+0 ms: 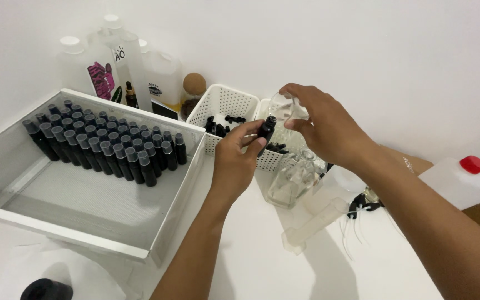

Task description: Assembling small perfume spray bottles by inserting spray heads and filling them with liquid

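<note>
My left hand [235, 158] grips a small black bottle [266, 131] and holds it up over the white table. My right hand [324, 126] holds a clear glass beaker [285, 107], tilted with its lip right above the bottle's mouth. Below the hands stands a clear glass flask [290, 182]. A clear plastic measuring cylinder [315, 226] lies on its side on the table. To the left, a white mesh drawer [176, 208] holds several rows of capped small black bottles [104, 141].
Two white perforated baskets [222, 105] with black caps stand behind the hands. Large white-capped plastic bottles [123, 61] and a cork-topped jar [193, 89] line the back wall. A red-capped jug [462, 180] lies at right; black spray pumps [362, 204] beside it. A black lid [45, 290] shows bottom left.
</note>
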